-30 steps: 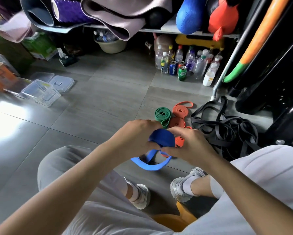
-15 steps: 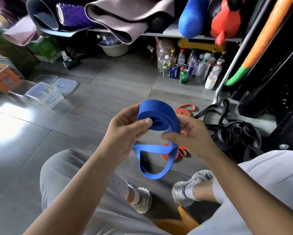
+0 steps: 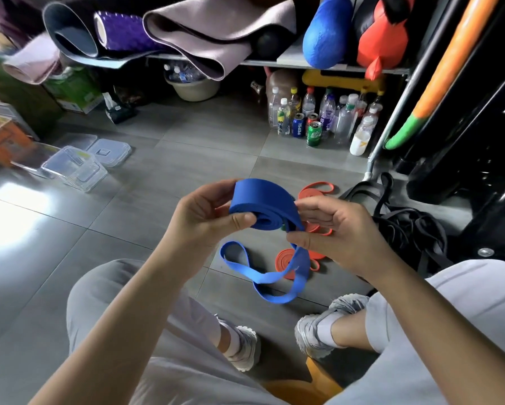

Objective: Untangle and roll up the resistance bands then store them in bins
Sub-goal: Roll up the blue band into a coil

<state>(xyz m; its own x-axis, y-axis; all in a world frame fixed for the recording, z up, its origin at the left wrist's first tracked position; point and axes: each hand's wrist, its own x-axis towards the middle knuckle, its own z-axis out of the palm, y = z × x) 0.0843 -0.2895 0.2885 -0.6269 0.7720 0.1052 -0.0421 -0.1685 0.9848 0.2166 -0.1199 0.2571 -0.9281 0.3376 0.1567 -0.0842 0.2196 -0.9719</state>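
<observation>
A wide blue resistance band (image 3: 261, 200) is partly rolled into a coil held in the air between my hands. My left hand (image 3: 207, 217) grips the coil, thumb across its open side. My right hand (image 3: 330, 229) pinches the band where it leaves the coil. The loose tail hangs down in a loop toward the floor. Orange bands (image 3: 318, 190), some rolled, lie on the tiles behind and under the coil. A tangle of black bands (image 3: 409, 229) lies at the right.
Clear plastic bins (image 3: 76, 168) and lids (image 3: 109, 149) sit on the floor at the left. Bottles and cans (image 3: 315, 121) stand under a shelf of mats. Black equipment frames rise at the right. My knees and shoes fill the foreground.
The blue coil was lifted from near the floor to chest height. The coil turned so its side faces me, and the hanging loop swung left and spread out.
</observation>
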